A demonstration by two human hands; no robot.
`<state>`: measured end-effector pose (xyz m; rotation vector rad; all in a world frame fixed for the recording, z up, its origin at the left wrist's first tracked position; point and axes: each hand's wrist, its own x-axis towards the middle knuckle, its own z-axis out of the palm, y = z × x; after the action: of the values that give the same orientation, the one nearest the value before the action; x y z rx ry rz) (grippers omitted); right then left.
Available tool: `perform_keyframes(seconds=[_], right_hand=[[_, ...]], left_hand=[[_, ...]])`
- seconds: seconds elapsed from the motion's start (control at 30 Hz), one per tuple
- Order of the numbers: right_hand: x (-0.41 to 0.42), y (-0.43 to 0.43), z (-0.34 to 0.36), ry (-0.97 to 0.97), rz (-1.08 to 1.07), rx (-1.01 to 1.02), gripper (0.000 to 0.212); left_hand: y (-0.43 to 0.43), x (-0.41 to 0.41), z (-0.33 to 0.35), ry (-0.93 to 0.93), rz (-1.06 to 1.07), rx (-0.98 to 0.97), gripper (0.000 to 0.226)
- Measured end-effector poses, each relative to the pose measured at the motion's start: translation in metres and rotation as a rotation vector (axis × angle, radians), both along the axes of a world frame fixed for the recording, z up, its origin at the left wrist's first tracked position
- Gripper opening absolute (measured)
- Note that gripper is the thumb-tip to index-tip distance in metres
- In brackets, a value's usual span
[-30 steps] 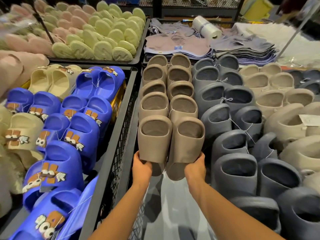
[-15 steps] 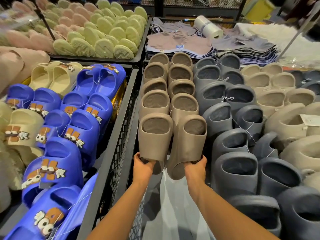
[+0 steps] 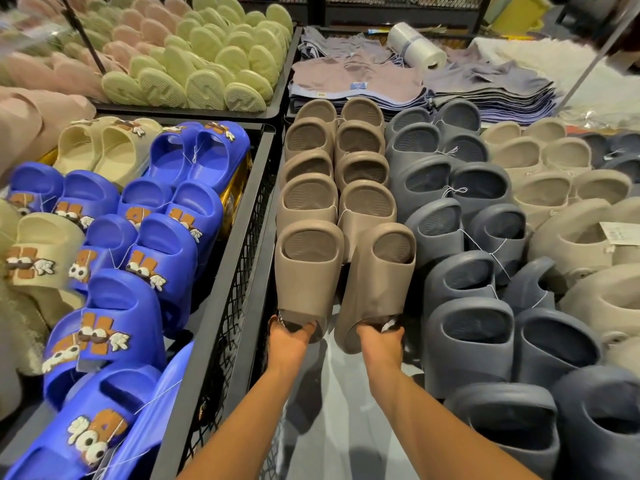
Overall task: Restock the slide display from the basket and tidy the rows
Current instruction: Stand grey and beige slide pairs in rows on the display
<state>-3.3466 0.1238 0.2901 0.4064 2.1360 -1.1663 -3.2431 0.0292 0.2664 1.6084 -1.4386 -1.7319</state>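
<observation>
Tan and newly parted, the left slide (image 3: 306, 271) is gripped at its near end by the left hand (image 3: 290, 338), the tilted right slide (image 3: 375, 282) by the right hand (image 3: 381, 338), fronting the tan row (image 3: 308, 199) in the black wire bin (image 3: 260, 299) beside grey slides (image 3: 446, 230).

Folded clothes (image 3: 356, 81), plastic roll (image 3: 415, 48), white rug (image 3: 533, 57)

Folded garments (image 3: 356, 86) stacked at back; plastic roll (image 3: 415, 46) atop; white fleece (image 3: 540, 57) beside.
</observation>
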Motion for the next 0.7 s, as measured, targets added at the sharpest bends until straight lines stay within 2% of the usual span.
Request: perform_keyframes(seconds=[0.1,0.17,0.3,0.4,0.47,0.57,0.63,0.7], right_hand=[[0.014,0.005,0.002,0.010,0.052,-0.034,0.056],[0.019,0.006,0.007,-0.006,0.129,0.044,0.040],[0.024,0.007,0.017,0.007,0.303,0.187,0.041],[0.033,0.016,0.031,0.084,0.543,0.335,0.042],[0.041,0.025,0.046,0.200,0.760,0.441,0.038],[0.054,0.042,0.069,0.475,1.150,0.575,0.031],[0.066,0.052,0.085,0.659,1.351,0.649,0.030],[0.076,0.062,0.098,0.764,1.491,0.713,0.029]], left_hand=[[0.006,0.002,0.002,-0.066,-0.003,0.061,0.033],[0.007,0.005,0.002,-0.155,-0.028,0.071,0.028],[0.008,0.013,0.013,-0.318,-0.167,0.081,0.025],[0.012,0.024,0.026,-0.379,-0.356,0.026,0.030],[0.017,0.034,0.038,-0.469,-0.587,-0.094,0.033],[0.033,0.055,0.071,-0.685,-0.951,-0.349,0.033],[0.046,0.074,0.098,-0.769,-1.064,-0.511,0.035],[0.058,0.098,0.125,-0.805,-1.071,-0.627,0.035]])
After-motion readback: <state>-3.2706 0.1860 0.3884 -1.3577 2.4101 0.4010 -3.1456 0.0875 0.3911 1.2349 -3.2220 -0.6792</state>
